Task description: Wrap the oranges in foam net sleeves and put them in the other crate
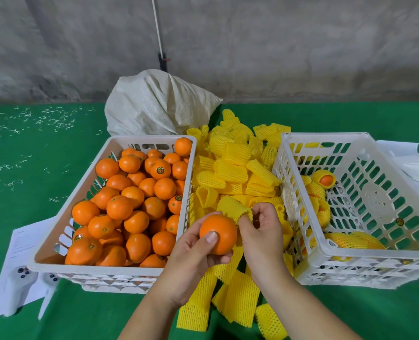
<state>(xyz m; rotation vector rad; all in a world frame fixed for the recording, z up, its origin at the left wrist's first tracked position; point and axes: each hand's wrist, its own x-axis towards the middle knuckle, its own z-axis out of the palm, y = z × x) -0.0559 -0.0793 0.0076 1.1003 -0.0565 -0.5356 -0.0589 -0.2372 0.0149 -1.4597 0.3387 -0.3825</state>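
My left hand point(193, 251) grips a bare orange point(222, 231) between thumb and fingers, above the gap between the two crates. Right beside it, my right hand point(260, 231) pinches a yellow foam net sleeve point(230, 208) at its edge, close against the orange's upper right side. The white crate on the left point(64, 214) is heaped with several unwrapped oranges point(140, 200). The white crate on the right point(331, 268) holds several sleeved oranges point(323, 180) along its left and near sides.
A pile of loose yellow sleeves point(233, 168) fills the space between the crates and spills toward me. A white woven sack point(154, 104) sits behind them. Papers point(19, 266) lie under the left crate, and more paper point(409, 158) lies at the right, on the green table cover point(350, 315).
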